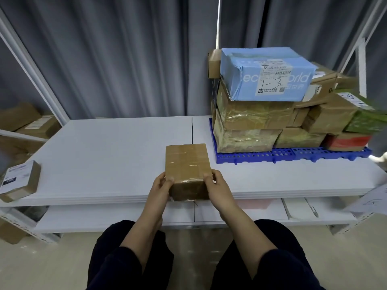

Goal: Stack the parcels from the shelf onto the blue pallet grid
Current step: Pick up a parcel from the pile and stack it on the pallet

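Gripping the near end of a brown cardboard parcel [187,164] from both sides, the left hand [161,186] and the right hand [217,185] clamped it between them, thumbs on its top face and fingers curled round its flanks. The parcel was a small rectangular box, bound in glossy clear tape whose wrinkles caught the light. It lay at the front edge of the white shelf board [104,155], near the blue pallet grid [293,154], on its left and apart from it; whether it rested on the board or hung above it could not be told. The grid was hard blue plastic pierced with round holes. On it stood a pile of parcels: tape-wrapped brown boxes [251,126] below, a dented light blue carton [266,74] on top bearing a printed label and the handwritten mark "1-3". A green parcel [368,119] at the pile's right was blurred and cut off by the frame. The labels' print was too small to read.
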